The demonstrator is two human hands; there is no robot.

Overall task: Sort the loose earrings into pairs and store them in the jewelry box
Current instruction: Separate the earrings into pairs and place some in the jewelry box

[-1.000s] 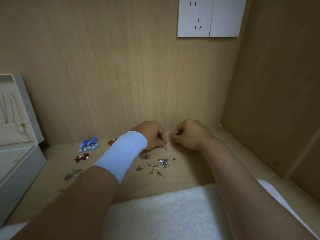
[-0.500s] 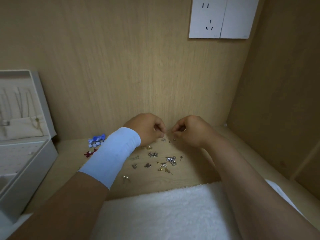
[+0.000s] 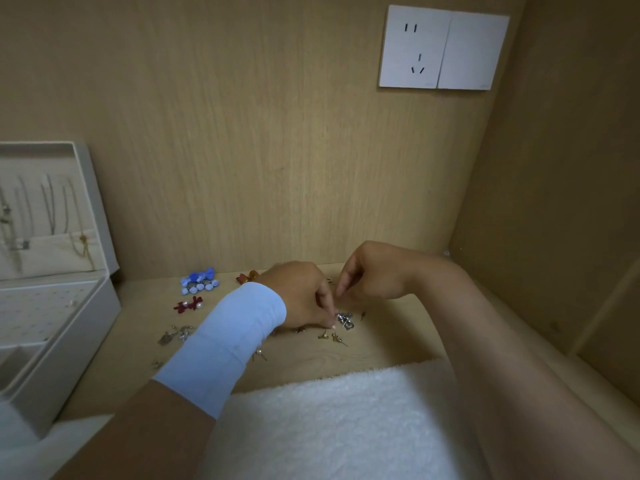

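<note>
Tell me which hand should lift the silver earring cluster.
The left hand: its fingers are down beside the silver earring cluster, while the right hand sits raised behind it, fingers curled.

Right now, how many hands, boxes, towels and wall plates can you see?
hands: 2, left hand and right hand
jewelry box: 1
towel: 1
wall plates: 2, socket and blank plate
Total: 6

A home, likely a bedroom nook; wood-grain walls (image 3: 242, 133) enclose a small counter (image 3: 388, 344); white wall socket (image 3: 415, 46) above; open jewelry box (image 3: 65, 344) and fluffy towel (image 3: 329, 427)
</note>
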